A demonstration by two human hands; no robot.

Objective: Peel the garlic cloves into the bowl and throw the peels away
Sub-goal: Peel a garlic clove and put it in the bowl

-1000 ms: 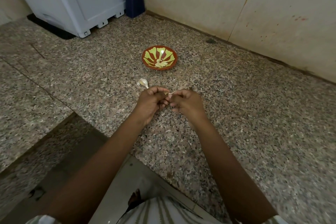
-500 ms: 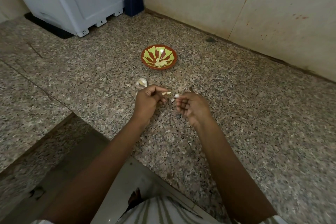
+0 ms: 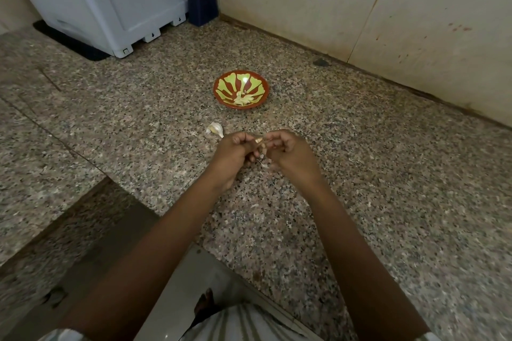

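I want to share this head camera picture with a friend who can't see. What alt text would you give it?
A person's left hand and right hand pinch a garlic clove between them above a speckled stone surface. Just beyond them lie an unpeeled clove and a red-and-green bowl holding peeled garlic.
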